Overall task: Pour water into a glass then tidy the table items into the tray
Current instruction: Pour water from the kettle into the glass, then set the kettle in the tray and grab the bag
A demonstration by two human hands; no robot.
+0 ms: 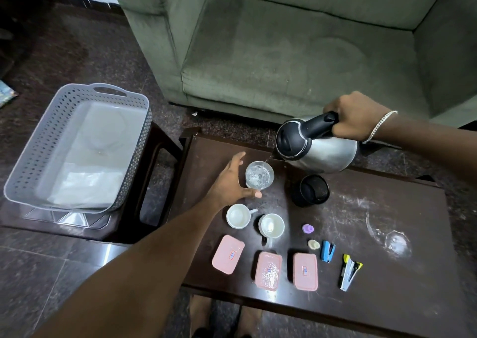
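Observation:
My right hand grips the black handle of a steel kettle, tilted left over the dark table. A thin stream of water runs from its spout into a clear glass, which holds some water. My left hand cups the glass from its left side, thumb at the near rim, fingers spread. Near the table's front lie two white cups, three pink lidded boxes, a blue stapler and a yellow-black stapler. A grey perforated tray sits on a side table at left.
A black mesh cup stands just right of the glass, under the kettle. Two small caps, purple and cream, lie beside the blue stapler. A green sofa stands behind the table. White paper lines the tray's floor.

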